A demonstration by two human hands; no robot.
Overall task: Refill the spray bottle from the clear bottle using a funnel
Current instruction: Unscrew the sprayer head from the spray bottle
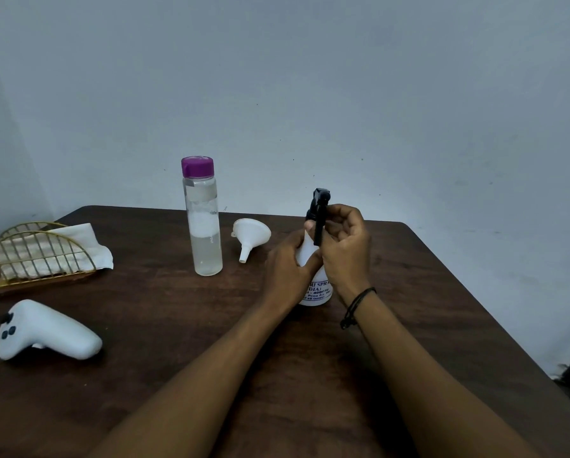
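**benchguy:** Starting nearest the camera: two bare forearms reach out over the dark wooden tabletop (409, 292), with a black cord bracelet (356, 307) on the right wrist. Both meet at the white spray bottle (316, 292), which stands upright on the tabletop.

**refill_rita:** What's each grip doing?

**benchguy:** The left hand (286, 269) is wrapped around the bottle's white shoulder. The right hand (344, 246) is clenched around the neck just under the black trigger head (320, 209), which is still on the bottle and sticks up above the fingers. Blue print shows below the hands, only partly readable.

**refill_rita:** And the other stuff?

**benchguy:** Just left of the grip and slightly farther back, the white funnel (250, 234) lies tipped on its side, spout toward the camera. Left of that stands the clear bottle (204, 233), upright, purple cap (197, 166) on, liquid inside. Well off to the left, nearer the camera, a white handheld controller (45, 332) lies on the tabletop, and beyond it a gold wire napkin holder (39, 256) with white napkins (88, 249). Behind everything is a plain grey wall (310, 77).
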